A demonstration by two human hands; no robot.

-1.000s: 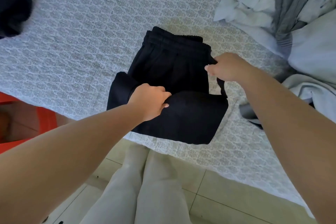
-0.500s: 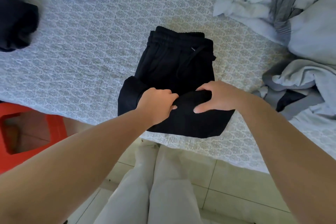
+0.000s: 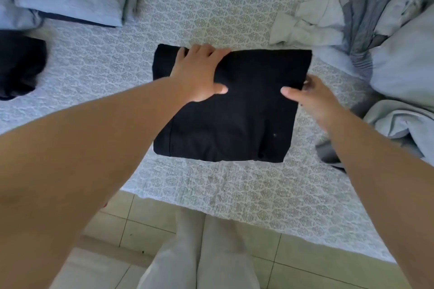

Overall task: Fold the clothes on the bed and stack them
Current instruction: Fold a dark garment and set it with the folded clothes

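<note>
The trousers (image 3: 234, 110) have just been folded shut near the bed's (image 3: 234, 195) front edge; left hand (image 3: 199, 75) pressed flat, right hand (image 3: 310, 98) pinching their right edge; stacking is judged next

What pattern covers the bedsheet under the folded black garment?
A repeating grey lace-like floral motif on the white bedsheet, seen in the head view.

Black folded garment (image 3: 234, 110) on a grey-patterned white bedspread (image 3: 211, 7).
</note>
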